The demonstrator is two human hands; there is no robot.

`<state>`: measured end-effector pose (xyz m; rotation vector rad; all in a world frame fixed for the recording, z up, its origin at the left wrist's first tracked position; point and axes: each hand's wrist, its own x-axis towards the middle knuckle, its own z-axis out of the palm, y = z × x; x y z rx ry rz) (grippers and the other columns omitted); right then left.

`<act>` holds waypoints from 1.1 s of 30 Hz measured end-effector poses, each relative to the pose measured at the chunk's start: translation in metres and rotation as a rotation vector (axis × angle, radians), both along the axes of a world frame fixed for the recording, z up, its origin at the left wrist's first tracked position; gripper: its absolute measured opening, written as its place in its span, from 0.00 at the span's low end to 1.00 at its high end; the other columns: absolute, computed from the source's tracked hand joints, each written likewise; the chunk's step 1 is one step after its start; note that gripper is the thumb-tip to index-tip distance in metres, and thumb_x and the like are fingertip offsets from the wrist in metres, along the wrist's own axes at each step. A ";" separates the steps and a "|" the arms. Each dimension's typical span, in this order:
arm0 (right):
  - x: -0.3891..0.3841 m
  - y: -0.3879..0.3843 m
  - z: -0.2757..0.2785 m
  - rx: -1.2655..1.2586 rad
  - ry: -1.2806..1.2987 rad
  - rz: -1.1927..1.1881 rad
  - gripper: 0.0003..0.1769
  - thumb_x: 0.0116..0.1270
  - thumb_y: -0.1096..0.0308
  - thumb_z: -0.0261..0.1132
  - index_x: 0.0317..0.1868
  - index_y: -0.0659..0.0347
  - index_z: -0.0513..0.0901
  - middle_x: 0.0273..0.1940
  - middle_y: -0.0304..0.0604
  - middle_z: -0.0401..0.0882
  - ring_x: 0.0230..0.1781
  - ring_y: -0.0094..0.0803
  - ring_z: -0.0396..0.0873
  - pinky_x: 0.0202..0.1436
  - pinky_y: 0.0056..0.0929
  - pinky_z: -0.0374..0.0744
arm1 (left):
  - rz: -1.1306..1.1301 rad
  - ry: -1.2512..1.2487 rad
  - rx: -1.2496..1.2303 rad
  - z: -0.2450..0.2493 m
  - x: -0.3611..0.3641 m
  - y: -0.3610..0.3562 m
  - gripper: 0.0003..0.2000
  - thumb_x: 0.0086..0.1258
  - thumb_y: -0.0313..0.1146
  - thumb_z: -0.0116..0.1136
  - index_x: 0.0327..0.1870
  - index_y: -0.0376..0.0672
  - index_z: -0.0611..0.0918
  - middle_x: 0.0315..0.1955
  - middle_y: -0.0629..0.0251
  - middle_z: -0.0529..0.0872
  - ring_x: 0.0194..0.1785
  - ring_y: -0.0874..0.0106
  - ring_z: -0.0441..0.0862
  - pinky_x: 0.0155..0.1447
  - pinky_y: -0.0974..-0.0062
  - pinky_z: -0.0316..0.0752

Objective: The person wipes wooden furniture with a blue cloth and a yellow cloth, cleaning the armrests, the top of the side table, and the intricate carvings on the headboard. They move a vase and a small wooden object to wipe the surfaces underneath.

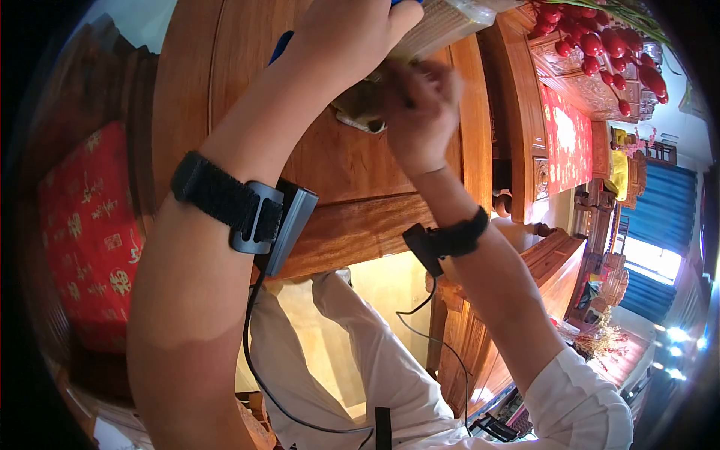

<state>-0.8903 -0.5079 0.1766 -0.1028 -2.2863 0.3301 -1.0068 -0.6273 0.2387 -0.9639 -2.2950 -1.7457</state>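
At the top edge, my left hand (349,37) reaches over the wooden table, its fingertips partly cut off by the frame. It is closed beside a blue item (281,46) whose kind I cannot make out. My right hand (424,112) is just right of it, slightly blurred, with the fingers curled inward. Between and below the hands is a brownish-green thing (356,101), mostly hidden, with a pale edge under it. Beyond the fingers lies a clear plastic package (454,26) with pale contents.
The wooden tabletop (322,169) runs beneath both hands. Red berries on stems (592,41) hang at the upper right. A red patterned cushion (94,240) is at the left. Straps with small devices sit on both forearms, and a black cable (259,367) trails down.
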 end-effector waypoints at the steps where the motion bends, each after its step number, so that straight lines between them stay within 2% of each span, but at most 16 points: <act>1: -0.005 0.000 0.014 -0.049 0.101 0.020 0.16 0.52 0.77 0.75 0.43 0.51 0.93 0.42 0.41 0.77 0.44 0.40 0.75 0.45 0.34 0.78 | -0.002 0.052 0.010 -0.001 -0.002 0.001 0.22 0.69 0.32 0.62 0.59 0.33 0.68 0.38 0.39 0.83 0.41 0.44 0.85 0.45 0.53 0.78; 4: -0.012 -0.007 0.073 -0.041 0.193 0.003 0.19 0.50 0.78 0.75 0.44 0.50 0.93 0.42 0.41 0.77 0.45 0.40 0.76 0.47 0.34 0.77 | 0.013 0.102 0.023 0.004 0.004 -0.001 0.21 0.69 0.31 0.61 0.58 0.32 0.69 0.39 0.39 0.83 0.43 0.44 0.85 0.46 0.54 0.78; 7: -0.009 0.009 0.043 0.113 0.159 0.044 0.18 0.51 0.77 0.75 0.44 0.50 0.93 0.42 0.42 0.78 0.44 0.40 0.77 0.48 0.35 0.78 | 0.022 0.088 0.023 0.005 0.001 0.001 0.20 0.69 0.30 0.61 0.57 0.32 0.69 0.38 0.39 0.83 0.43 0.46 0.85 0.45 0.55 0.78; 9: 0.004 0.015 -0.002 0.111 0.065 0.043 0.16 0.52 0.76 0.75 0.43 0.51 0.92 0.43 0.42 0.79 0.44 0.41 0.78 0.48 0.36 0.79 | 0.016 0.060 0.011 0.006 0.001 0.000 0.20 0.69 0.29 0.61 0.56 0.32 0.69 0.38 0.40 0.83 0.41 0.47 0.86 0.44 0.55 0.79; 11: 0.011 0.020 -0.040 -0.048 -0.163 0.031 0.14 0.54 0.76 0.74 0.41 0.52 0.92 0.45 0.43 0.79 0.45 0.41 0.79 0.49 0.37 0.80 | -0.100 -0.078 0.024 0.021 0.004 -0.010 0.20 0.68 0.29 0.62 0.56 0.32 0.69 0.35 0.42 0.84 0.38 0.48 0.86 0.42 0.56 0.80; 14: 0.009 0.017 -0.032 -0.123 -0.223 -0.015 0.11 0.57 0.76 0.73 0.40 0.54 0.91 0.45 0.45 0.80 0.46 0.42 0.80 0.50 0.36 0.81 | 0.052 0.067 0.002 0.005 0.000 0.004 0.20 0.67 0.29 0.63 0.55 0.31 0.70 0.34 0.40 0.84 0.38 0.45 0.86 0.42 0.53 0.80; 19: 0.011 0.055 0.001 -0.274 -0.203 -0.077 0.10 0.65 0.78 0.70 0.46 0.59 0.89 0.47 0.46 0.81 0.46 0.40 0.83 0.51 0.34 0.82 | 0.012 0.109 0.021 0.002 -0.005 0.002 0.22 0.66 0.29 0.65 0.56 0.30 0.70 0.38 0.38 0.84 0.42 0.43 0.86 0.46 0.53 0.80; 21: 0.000 0.083 0.020 -1.058 -0.154 0.026 0.12 0.70 0.77 0.67 0.53 0.64 0.84 0.51 0.46 0.83 0.50 0.36 0.83 0.53 0.36 0.82 | -0.010 0.098 -0.001 0.001 -0.007 -0.001 0.23 0.66 0.30 0.65 0.57 0.30 0.70 0.39 0.37 0.84 0.43 0.43 0.86 0.48 0.53 0.80; 23: -0.014 0.107 0.044 -1.435 -0.135 0.342 0.15 0.75 0.75 0.61 0.59 0.68 0.79 0.55 0.47 0.84 0.54 0.35 0.83 0.57 0.37 0.82 | 0.036 0.206 -0.065 -0.006 -0.011 0.000 0.26 0.66 0.30 0.67 0.61 0.31 0.70 0.43 0.39 0.84 0.47 0.45 0.85 0.52 0.53 0.79; 24: -0.025 0.108 0.056 -1.464 -0.117 0.348 0.17 0.76 0.72 0.57 0.62 0.69 0.76 0.54 0.48 0.84 0.57 0.39 0.82 0.64 0.39 0.80 | 0.038 0.203 -0.065 -0.007 -0.010 -0.002 0.26 0.66 0.30 0.67 0.61 0.31 0.70 0.43 0.39 0.84 0.47 0.45 0.85 0.52 0.53 0.79; 27: -0.045 0.102 0.075 -1.462 -0.103 0.336 0.18 0.78 0.70 0.55 0.63 0.68 0.76 0.59 0.50 0.82 0.62 0.42 0.80 0.70 0.42 0.76 | 0.097 0.332 -0.084 -0.009 0.002 -0.013 0.27 0.68 0.32 0.67 0.64 0.33 0.70 0.45 0.41 0.84 0.50 0.45 0.84 0.54 0.53 0.78; 28: -0.053 0.117 0.068 -1.413 -0.179 0.431 0.21 0.79 0.64 0.54 0.66 0.66 0.75 0.64 0.48 0.80 0.68 0.38 0.76 0.75 0.42 0.70 | 0.065 0.175 -0.071 -0.010 0.009 -0.019 0.26 0.70 0.33 0.66 0.65 0.32 0.71 0.46 0.41 0.84 0.50 0.45 0.84 0.55 0.53 0.77; 29: -0.058 0.130 0.058 -1.416 -0.176 0.432 0.21 0.79 0.64 0.54 0.66 0.66 0.75 0.64 0.48 0.80 0.68 0.38 0.76 0.75 0.42 0.70 | 0.033 0.017 -0.058 -0.011 0.015 -0.024 0.25 0.72 0.34 0.65 0.65 0.32 0.71 0.46 0.41 0.84 0.51 0.44 0.84 0.56 0.53 0.77; 30: -0.062 0.132 0.054 -1.429 -0.159 0.556 0.21 0.78 0.63 0.56 0.65 0.66 0.77 0.64 0.49 0.81 0.66 0.41 0.77 0.72 0.43 0.74 | 0.031 0.019 -0.059 -0.022 0.021 -0.029 0.25 0.72 0.34 0.65 0.65 0.32 0.71 0.46 0.41 0.84 0.51 0.44 0.84 0.56 0.53 0.77; 32: -0.065 0.129 0.056 -1.438 -0.138 0.679 0.22 0.78 0.63 0.57 0.65 0.66 0.78 0.63 0.51 0.81 0.64 0.43 0.79 0.69 0.44 0.77 | 0.016 -0.151 0.266 -0.051 0.034 -0.035 0.16 0.85 0.37 0.52 0.61 0.35 0.81 0.45 0.64 0.89 0.45 0.78 0.84 0.51 0.78 0.78; 33: -0.069 0.122 0.066 -1.513 -0.171 0.730 0.21 0.77 0.64 0.59 0.64 0.66 0.78 0.63 0.49 0.81 0.64 0.43 0.79 0.70 0.43 0.76 | 0.014 -0.151 0.266 -0.052 0.042 -0.036 0.16 0.85 0.37 0.52 0.61 0.35 0.81 0.45 0.64 0.89 0.45 0.78 0.84 0.51 0.78 0.78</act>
